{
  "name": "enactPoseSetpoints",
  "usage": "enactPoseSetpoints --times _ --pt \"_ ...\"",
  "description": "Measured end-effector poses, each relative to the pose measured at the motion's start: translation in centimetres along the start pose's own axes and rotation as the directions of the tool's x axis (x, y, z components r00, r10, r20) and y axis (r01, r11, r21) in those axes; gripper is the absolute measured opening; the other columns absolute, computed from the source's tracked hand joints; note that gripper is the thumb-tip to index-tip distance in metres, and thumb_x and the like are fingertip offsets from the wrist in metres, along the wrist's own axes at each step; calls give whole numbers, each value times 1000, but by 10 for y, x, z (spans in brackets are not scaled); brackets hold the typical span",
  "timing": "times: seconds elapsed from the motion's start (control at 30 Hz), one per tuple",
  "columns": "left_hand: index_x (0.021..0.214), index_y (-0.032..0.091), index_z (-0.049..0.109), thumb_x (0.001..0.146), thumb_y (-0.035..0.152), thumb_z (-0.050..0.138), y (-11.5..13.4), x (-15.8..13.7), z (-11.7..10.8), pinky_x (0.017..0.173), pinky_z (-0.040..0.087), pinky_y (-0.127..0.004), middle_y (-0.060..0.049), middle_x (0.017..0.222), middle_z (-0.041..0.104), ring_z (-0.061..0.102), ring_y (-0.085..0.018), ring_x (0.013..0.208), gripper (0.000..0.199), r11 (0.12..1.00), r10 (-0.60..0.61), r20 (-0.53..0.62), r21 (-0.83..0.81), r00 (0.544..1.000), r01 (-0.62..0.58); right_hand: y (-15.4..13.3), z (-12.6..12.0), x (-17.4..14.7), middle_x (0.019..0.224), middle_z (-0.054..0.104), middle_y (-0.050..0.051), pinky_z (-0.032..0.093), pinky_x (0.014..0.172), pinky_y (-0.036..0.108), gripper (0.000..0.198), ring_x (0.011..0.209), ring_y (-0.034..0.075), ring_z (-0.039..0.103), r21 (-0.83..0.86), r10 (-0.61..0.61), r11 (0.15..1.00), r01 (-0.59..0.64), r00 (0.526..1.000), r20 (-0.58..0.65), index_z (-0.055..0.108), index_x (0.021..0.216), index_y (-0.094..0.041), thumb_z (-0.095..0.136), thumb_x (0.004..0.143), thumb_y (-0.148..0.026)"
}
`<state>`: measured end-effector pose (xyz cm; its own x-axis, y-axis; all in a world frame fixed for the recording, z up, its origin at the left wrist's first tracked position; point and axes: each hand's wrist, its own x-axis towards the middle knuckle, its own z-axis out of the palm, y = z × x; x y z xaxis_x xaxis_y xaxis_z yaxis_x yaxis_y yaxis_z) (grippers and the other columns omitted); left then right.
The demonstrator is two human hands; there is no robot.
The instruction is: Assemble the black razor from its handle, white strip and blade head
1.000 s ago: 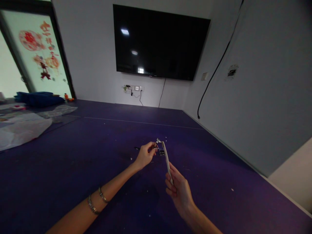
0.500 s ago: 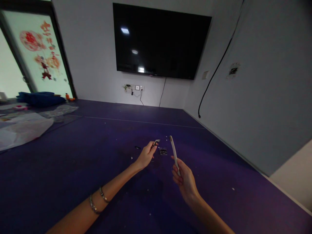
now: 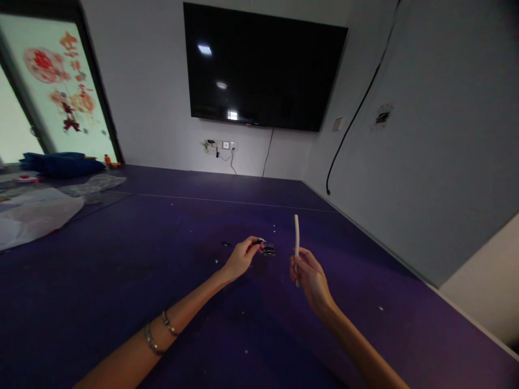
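My right hand [image 3: 314, 278] is closed round a slim white brush [image 3: 297, 237], shaped like a toothbrush. It stands nearly upright, with a darker strip along the left of its head. In my left hand [image 3: 242, 259], a small dark piece with a pale, shiny end [image 3: 260, 241] is pinched between thumb and fingers; its kind is too small to make out. Just right of those fingertips, a small clear-and-black case [image 3: 268, 250] lies on the purple surface [image 3: 194, 324]. A short black piece [image 3: 226, 243] lies left of my left hand. The brush and the pinched piece are apart.
Small white scraps [image 3: 380, 308] dot the surface. Clear plastic sheeting [image 3: 44, 213] and a blue cloth bundle [image 3: 62, 163] lie at the far left. A television [image 3: 263, 67] hangs on the back wall. A black cable [image 3: 352, 124] dangles along the right wall.
My right hand has turned the brush more upright and shifted it slightly right and up. My left hand has tilted its small piece lower, closer to the case. The view has shifted slightly.
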<state>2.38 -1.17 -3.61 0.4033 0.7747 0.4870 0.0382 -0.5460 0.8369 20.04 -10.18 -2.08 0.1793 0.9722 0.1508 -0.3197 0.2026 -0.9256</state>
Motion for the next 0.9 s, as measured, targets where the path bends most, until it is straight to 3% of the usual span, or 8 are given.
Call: enactPoseSetpoints --times 0.13,0.23,0.37,0.47,0.63,0.9 --pt "97 16 54 88 26 42 1 1 -1 83 44 -32 -7 96 63 60 -16 89 18 999 24 28 37 999 -25 -12 -10 13 68 53 -3 32 46 23 17 52 9 47 -97 -63 993 71 995 78 51 82 -21 60 72 -32" --pt "97 17 53 87 28 44 2 1 -3 83 44 -32 -8 97 64 60 -17 91 18 993 51 41 108 998 -56 -26 -17 25 61 52 -3 28 44 22 16 48 9 43 -273 -55 958 86 991 118 52 77 -20 55 75 -36" --pt "98 17 52 88 28 43 5 -1 -5 82 43 -30 -6 95 64 59 -16 89 17 976 101 49 189 994 -108 -47 -20 36 48 44 -3 25 44 23 36 43 8 37 -610 -56 775 167 979 196 50 57 -17 49 79 -46" --pt "98 18 53 89 24 40 8 -1 -7 78 43 -27 -4 89 63 59 -15 82 16 957 134 73 251 988 -148 -56 -18 40 43 41 -3 26 45 23 44 43 8 37 -760 -51 611 223 969 243 47 49 -17 50 77 -50" --pt "96 18 53 88 19 39 14 -1 -8 71 41 -24 -3 83 61 57 -13 74 16 942 149 77 293 986 -166 -56 -18 42 44 43 -3 25 45 23 43 44 9 39 -829 -41 504 241 966 256 51 52 -17 53 73 -54" --pt "95 19 54 88 20 37 25 -1 -9 78 41 -27 -5 89 63 58 -16 83 19 962 132 103 228 986 -152 -52 -27 46 44 46 -3 25 42 22 40 42 9 40 -824 -66 506 256 964 259 56 54 -17 58 68 -54"
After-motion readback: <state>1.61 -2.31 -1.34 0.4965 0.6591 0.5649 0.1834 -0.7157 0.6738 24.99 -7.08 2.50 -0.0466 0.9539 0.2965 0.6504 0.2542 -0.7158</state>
